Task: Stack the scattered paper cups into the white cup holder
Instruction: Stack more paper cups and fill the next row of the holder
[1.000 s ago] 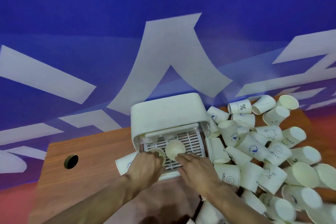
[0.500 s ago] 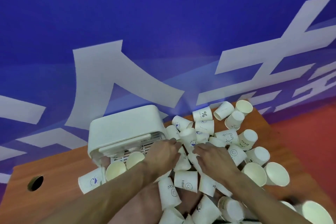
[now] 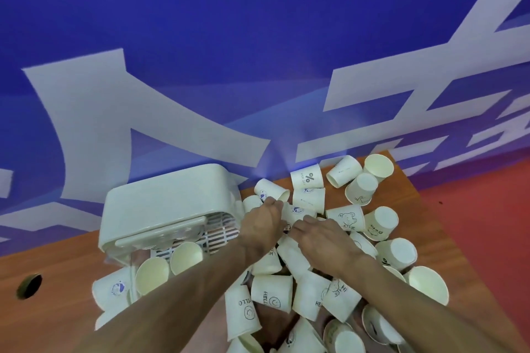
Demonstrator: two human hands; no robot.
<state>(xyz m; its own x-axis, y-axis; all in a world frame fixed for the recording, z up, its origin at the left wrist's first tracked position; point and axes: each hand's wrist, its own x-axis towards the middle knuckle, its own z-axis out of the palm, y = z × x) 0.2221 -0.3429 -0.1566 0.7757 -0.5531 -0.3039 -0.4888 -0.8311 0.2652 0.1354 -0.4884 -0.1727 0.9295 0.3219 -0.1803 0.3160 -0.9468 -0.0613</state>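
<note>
The white cup holder stands on the wooden table, left of centre. Two cream paper cups sit in its open front, mouths facing me. To its right, several printed paper cups lie in a scattered heap. Both my hands are in the top of that heap. My left hand curls its fingers round a blue-logo cup beside the holder. My right hand lies palm down on the cups, its fingers stretched left towards the same cup. What is under its palm is hidden.
A round cable hole is in the table at the far left. One cup lies on its side left of the holder. A blue banner wall rises just behind the table. Red floor shows beyond the right edge.
Both hands have left the holder's front, where they set two cups, and moved right into the heap. My view has swung right.
</note>
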